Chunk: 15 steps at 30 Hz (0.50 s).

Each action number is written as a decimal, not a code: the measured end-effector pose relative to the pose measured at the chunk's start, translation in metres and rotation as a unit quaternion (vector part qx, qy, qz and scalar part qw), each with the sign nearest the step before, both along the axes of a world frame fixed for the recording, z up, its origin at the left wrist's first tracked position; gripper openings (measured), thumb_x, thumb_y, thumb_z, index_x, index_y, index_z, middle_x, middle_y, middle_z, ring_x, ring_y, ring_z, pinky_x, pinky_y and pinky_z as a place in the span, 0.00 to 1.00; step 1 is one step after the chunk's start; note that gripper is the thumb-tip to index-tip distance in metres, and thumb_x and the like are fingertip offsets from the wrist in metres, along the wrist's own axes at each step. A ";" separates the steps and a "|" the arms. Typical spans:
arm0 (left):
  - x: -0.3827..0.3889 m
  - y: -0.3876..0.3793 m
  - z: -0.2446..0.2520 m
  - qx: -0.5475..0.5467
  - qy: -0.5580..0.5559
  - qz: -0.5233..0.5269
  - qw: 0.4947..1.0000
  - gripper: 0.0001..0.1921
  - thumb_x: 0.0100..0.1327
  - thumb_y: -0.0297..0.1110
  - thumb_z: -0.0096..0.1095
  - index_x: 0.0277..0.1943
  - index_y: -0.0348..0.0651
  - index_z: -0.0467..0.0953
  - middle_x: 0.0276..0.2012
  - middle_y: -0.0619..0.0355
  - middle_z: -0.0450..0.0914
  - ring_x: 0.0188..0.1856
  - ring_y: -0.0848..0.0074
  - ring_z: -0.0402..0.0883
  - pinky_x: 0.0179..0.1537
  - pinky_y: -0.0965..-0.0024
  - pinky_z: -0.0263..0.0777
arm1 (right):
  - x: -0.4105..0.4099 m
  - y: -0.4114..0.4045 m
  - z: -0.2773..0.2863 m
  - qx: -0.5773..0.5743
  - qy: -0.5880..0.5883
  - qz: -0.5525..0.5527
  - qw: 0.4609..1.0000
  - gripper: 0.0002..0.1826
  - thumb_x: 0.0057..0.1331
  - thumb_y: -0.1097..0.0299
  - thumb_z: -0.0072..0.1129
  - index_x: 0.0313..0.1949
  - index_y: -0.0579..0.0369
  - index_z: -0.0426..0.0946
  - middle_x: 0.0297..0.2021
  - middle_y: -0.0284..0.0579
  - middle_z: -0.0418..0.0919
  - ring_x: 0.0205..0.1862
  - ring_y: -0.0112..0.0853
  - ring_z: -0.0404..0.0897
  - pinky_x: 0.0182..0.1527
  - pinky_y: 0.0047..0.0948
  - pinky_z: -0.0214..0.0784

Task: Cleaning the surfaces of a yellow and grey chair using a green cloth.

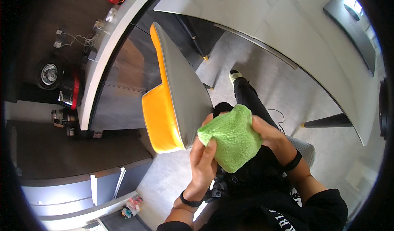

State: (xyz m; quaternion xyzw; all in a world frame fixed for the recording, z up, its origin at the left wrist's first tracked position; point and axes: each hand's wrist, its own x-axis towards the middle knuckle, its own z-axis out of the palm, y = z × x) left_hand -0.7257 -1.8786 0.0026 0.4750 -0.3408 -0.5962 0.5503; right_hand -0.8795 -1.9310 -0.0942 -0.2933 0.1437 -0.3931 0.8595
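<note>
A fluffy light-green cloth (235,140), apparently folded, is held in front of my body. My left hand (203,158) pinches its left corner, thumb on the near face and fingers behind. On the other side my right hand (268,131) grips the cloth's right edge, its fingers mostly hidden behind the fabric. Both wrists wear black bands. Below the cloth are my black-clothed legs, one foot in a light shoe (235,75) on the grey floor.
A grey and orange chair (187,86) stands close to my left. Ahead and right is a marble-patterned table (286,21) with dark legs, bearing a grey flat device (352,34). A white-edged counter (106,61) at left holds cables (87,40) and a black-red appliance (69,88).
</note>
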 end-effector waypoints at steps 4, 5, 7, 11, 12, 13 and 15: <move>0.002 0.000 0.013 -0.047 -0.197 -0.037 0.979 0.34 0.61 0.35 0.48 0.64 0.34 0.39 0.57 0.44 0.60 0.57 0.65 0.63 0.57 0.67 0.55 | 0.003 0.003 -0.002 0.074 -0.035 0.063 0.995 0.34 0.56 0.53 0.58 0.55 0.63 0.59 0.49 0.46 0.69 0.49 0.31 0.71 0.51 0.30 0.64; 0.001 0.000 0.022 -0.063 -0.257 -0.062 0.962 0.36 0.62 0.35 0.48 0.64 0.34 0.35 0.58 0.42 0.59 0.57 0.64 0.63 0.57 0.67 0.56 | 0.005 0.000 0.000 0.098 -0.001 0.028 0.995 0.32 0.56 0.55 0.58 0.54 0.63 0.60 0.48 0.46 0.70 0.48 0.31 0.72 0.50 0.30 0.65; 0.001 0.001 0.032 -0.157 -0.333 -0.030 0.929 0.39 0.60 0.37 0.49 0.64 0.38 0.30 0.59 0.34 0.53 0.57 0.53 0.63 0.56 0.58 0.58 | 0.006 -0.010 0.001 0.128 -0.036 -0.028 0.991 0.27 0.58 0.60 0.56 0.52 0.62 0.63 0.45 0.46 0.72 0.45 0.31 0.74 0.48 0.31 0.67; 0.024 -0.018 0.053 -0.335 -0.574 0.090 0.741 0.39 0.54 0.26 0.50 0.64 0.43 0.36 0.60 0.34 0.49 0.61 0.45 0.53 0.57 0.49 0.53 | 0.011 -0.050 0.005 0.235 -0.019 -0.170 0.957 0.19 0.60 0.65 0.52 0.49 0.60 0.66 0.42 0.44 0.74 0.43 0.30 0.74 0.45 0.31 0.68; 0.023 -0.030 0.056 -0.330 -0.579 0.109 0.737 0.38 0.54 0.27 0.52 0.64 0.43 0.39 0.62 0.37 0.45 0.63 0.47 0.47 0.59 0.48 0.47 | 0.017 -0.057 0.008 0.210 0.017 -0.232 0.950 0.18 0.60 0.65 0.52 0.47 0.60 0.67 0.40 0.43 0.74 0.42 0.29 0.74 0.44 0.29 0.67; 0.024 -0.040 0.058 -0.333 -0.581 0.104 0.735 0.38 0.54 0.27 0.52 0.64 0.43 0.39 0.62 0.37 0.45 0.63 0.47 0.47 0.59 0.48 0.47 | 0.023 -0.066 0.012 0.182 0.053 -0.292 0.937 0.17 0.60 0.65 0.52 0.46 0.61 0.68 0.39 0.42 0.75 0.40 0.28 0.74 0.42 0.27 0.67; 0.024 -0.056 0.060 -0.260 -0.641 0.069 0.719 0.37 0.53 0.28 0.53 0.64 0.40 0.42 0.64 0.41 0.42 0.65 0.50 0.44 0.60 0.50 0.43 | 0.044 -0.084 0.016 0.094 0.089 -0.325 0.937 0.14 0.61 0.64 0.51 0.44 0.59 0.71 0.34 0.34 0.73 0.37 0.21 0.70 0.41 0.21 0.62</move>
